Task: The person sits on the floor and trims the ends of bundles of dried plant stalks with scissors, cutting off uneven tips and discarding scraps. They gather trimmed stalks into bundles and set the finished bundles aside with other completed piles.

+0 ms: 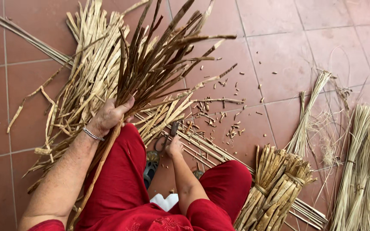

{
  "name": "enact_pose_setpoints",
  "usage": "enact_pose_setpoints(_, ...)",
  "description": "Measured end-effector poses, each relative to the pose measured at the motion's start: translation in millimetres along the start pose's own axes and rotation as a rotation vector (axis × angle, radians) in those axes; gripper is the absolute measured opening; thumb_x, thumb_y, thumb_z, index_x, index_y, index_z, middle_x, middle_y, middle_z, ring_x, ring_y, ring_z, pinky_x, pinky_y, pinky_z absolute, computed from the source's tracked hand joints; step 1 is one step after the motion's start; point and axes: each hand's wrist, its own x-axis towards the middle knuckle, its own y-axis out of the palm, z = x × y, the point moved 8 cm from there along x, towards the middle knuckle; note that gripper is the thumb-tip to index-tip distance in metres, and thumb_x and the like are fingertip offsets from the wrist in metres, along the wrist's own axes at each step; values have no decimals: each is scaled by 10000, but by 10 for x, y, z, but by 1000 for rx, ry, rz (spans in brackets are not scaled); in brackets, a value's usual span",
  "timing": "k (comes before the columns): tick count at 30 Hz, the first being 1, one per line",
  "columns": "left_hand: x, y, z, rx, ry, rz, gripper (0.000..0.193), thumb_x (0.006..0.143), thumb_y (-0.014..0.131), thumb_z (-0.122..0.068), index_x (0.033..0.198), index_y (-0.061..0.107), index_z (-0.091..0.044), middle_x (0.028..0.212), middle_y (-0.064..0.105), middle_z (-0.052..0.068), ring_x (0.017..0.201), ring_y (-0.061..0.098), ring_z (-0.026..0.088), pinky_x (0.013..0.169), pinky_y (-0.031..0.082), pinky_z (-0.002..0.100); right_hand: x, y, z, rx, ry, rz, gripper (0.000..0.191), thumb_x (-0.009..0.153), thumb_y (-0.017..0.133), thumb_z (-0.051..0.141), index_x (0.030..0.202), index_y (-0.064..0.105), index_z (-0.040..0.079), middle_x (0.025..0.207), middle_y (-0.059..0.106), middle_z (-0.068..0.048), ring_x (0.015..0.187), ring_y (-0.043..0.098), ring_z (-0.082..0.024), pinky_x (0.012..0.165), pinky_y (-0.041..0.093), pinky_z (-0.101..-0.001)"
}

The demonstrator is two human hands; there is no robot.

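Dried reed bundle (pixel 150 64) in left hand (pixel 108 117)

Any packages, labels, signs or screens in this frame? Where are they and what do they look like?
None in view.
Only bare things show: a bunch of dark brown reeds gripped by the left hand, scissors in the right hand, a tied bundle of pale stalks on the red tiled floor.

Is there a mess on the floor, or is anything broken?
Yes, a small mess: short brown snipped bits lie scattered on the red floor tiles, beyond the right hand with its scissors. The left hand grips a fanned bunch of dry strips. Nothing looks broken.
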Motion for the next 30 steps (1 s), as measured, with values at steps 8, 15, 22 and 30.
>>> enact_pose_setpoints(8, 43, -19, 54, 67, 19, 37, 454, 919, 650, -557, 984, 645, -108, 694, 609, -7, 583, 559, 90, 480, 463, 263, -142, -263, -438, 528, 349, -272, 567, 855, 791, 459, 1229, 572, 93, 1032, 716, -209, 993, 667, -381, 889, 511, -493)
enact_pose_setpoints(15, -84, 15, 57, 82, 121, 100, 440, 752, 857, -503, 832, 704, -98, 663, 665, 2, 575, 608, 92, 545, 557, 263, -296, -580, -381, 1463, 88, -153, 419, 923, 753, 297, 1217, 606, 38, 713, 596, -33, 414, 413, -98, 320, 271, -304)
enact_pose_setpoints(22, -596, 43, -82, 95, 161, 129, 388, 763, 859, -470, 870, 739, -117, 637, 616, -21, 508, 534, 63, 431, 430, 228, -1282, -1411, 187, 1772, -543, 19, 464, 1115, 537, 380, 1347, 506, -20, 769, 506, 10, 584, 501, -105, 481, 403, -272)
enact_pose_setpoints(30, -1065, 251, 63, 88, 163, 191, 389, 804, 833, -484, 829, 714, -115, 633, 629, -29, 501, 536, 55, 428, 428, 228, -1984, -1453, 252, 1087, -708, -137, 827, 1031, 480, 676, 1495, 489, -8, 883, 512, -4, 648, 486, -63, 554, 395, -220)
